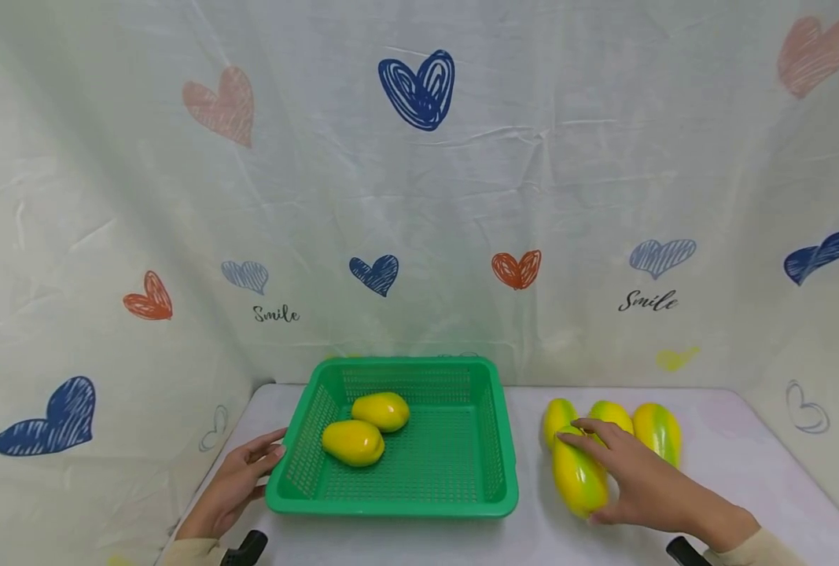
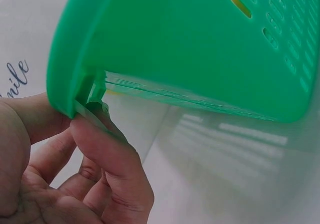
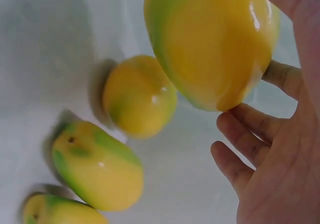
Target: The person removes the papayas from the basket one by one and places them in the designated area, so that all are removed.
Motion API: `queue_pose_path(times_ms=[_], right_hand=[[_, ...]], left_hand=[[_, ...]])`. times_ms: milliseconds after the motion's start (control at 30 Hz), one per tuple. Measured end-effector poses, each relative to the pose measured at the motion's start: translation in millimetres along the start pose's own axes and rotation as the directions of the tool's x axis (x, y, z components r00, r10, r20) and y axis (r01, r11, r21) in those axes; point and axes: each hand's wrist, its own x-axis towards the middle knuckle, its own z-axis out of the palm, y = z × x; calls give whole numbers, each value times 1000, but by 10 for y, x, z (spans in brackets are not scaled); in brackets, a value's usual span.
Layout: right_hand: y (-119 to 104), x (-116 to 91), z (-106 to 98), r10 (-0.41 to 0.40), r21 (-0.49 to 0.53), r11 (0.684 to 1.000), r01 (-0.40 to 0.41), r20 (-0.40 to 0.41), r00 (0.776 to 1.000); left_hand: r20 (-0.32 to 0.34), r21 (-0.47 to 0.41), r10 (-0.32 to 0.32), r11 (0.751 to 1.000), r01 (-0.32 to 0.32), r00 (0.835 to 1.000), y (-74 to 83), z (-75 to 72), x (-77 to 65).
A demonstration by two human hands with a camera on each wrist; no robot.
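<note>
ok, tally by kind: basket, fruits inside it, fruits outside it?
Basket: 1
Fruits inside: 2
Fruits outside, one in the right hand: 4
Total: 7

You have one green basket [image 1: 391, 509]. Mango-like fruits [image 1: 353, 443], six: two in your basket, three on the counter [image 1: 730, 440], one in your right hand [image 1: 649, 487]. Hands, two: that one and your left hand [image 1: 238, 479]. Beige sleeves [image 1: 759, 548], two. On your backdrop [image 1: 546, 196]: dark blue hearts [image 1: 419, 94], four; red hearts [image 1: 516, 271], two; pale blue hearts [image 1: 663, 258], two; pink hearts [image 1: 218, 106], two; "Smile" words [image 1: 647, 301], two.
</note>
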Motion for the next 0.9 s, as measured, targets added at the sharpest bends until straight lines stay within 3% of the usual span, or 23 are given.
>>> queue_pose_path(times_ms=[333, 467, 900], right_hand=[[-2, -169, 261, 11, -11, 1000, -11, 15, 1000], [2, -203, 310, 24, -15, 1000, -24, 1, 1000], [-24, -211, 368, 85, 55, 994, -90, 90, 992]], left_hand=[[5, 12, -1, 1000, 1, 1000, 10, -7, -1], [2, 17, -4, 1000, 4, 1000, 15, -3, -1], [0, -2, 0, 1000, 0, 1000, 4, 0, 6]])
